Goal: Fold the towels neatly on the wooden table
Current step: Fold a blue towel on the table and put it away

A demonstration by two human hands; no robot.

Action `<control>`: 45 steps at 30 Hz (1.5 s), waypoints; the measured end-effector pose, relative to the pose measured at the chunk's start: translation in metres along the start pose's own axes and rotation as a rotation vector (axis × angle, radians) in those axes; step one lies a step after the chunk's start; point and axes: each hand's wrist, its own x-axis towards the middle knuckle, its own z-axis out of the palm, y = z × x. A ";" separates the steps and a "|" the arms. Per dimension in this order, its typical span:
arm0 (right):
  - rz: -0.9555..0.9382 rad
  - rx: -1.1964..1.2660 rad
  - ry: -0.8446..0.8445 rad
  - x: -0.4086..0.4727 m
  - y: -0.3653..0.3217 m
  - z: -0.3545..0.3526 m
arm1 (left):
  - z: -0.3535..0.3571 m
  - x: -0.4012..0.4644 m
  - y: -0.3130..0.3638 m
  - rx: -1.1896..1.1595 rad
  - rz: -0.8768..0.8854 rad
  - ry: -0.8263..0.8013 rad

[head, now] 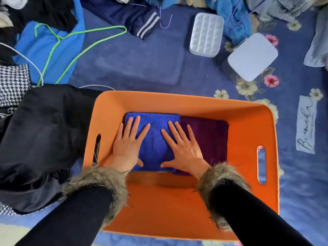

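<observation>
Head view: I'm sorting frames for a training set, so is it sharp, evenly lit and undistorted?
Head view: soft, even light with no glare; both hands, left hand and right hand, and the blue towel are fairly sharp; the orange bin walls bow from wide-angle distortion; a soft shadow lies on the bin floor beneath the wrists; the corners smear slightly.

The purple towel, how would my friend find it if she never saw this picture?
Look for the big orange bin in the middle of the flowery blue sheet. Inside it, two folded towels lie side by side, touching. The purple towel is the dark one on the right, next to the bright blue towel that both hands are pressing flat; only the right hand reaches onto the purple one.
</observation>
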 end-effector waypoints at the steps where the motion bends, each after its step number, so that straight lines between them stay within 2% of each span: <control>1: -0.003 -0.004 -0.018 0.000 0.001 -0.001 | -0.002 0.000 0.001 0.009 -0.007 -0.014; 4: -0.010 -0.034 -0.102 -0.002 0.001 -0.018 | -0.013 -0.005 0.003 -0.005 -0.016 -0.051; 7: -0.007 0.099 -0.143 -0.013 0.003 -0.043 | -0.033 -0.024 0.003 -0.115 -0.007 -0.092; 8: 0.011 0.160 -0.135 -0.020 0.003 -0.056 | -0.041 -0.035 0.003 -0.170 -0.003 -0.034; 10: 0.043 0.243 -0.073 -0.036 0.002 -0.080 | -0.062 -0.061 0.000 -0.203 -0.003 0.198; 12: 0.030 0.260 0.075 -0.053 -0.010 -0.111 | -0.081 -0.088 -0.005 -0.243 -0.032 0.367; 17: -0.077 0.404 0.315 -0.079 -0.070 -0.192 | -0.131 -0.175 -0.030 -0.416 -0.258 0.584; 21: -0.277 0.440 0.497 -0.099 -0.140 -0.252 | -0.134 -0.273 -0.065 -0.478 -0.457 0.615; 24: -0.439 0.416 0.528 -0.106 -0.199 -0.282 | -0.124 -0.352 -0.094 -0.501 -0.614 0.690; 29: -0.716 0.230 0.537 -0.122 -0.331 -0.309 | -0.095 -0.489 -0.133 -0.423 -0.912 0.754; 33: -0.895 0.116 0.468 -0.155 -0.448 -0.297 | -0.048 -0.593 -0.147 -0.406 -1.148 0.720; 38: -1.113 0.090 0.399 -0.205 -0.580 -0.255 | 0.026 -0.708 -0.143 -0.473 -1.346 0.723; 45: -1.301 0.097 0.258 -0.260 -0.731 -0.208 | 0.107 -0.816 -0.151 -0.622 -1.623 0.704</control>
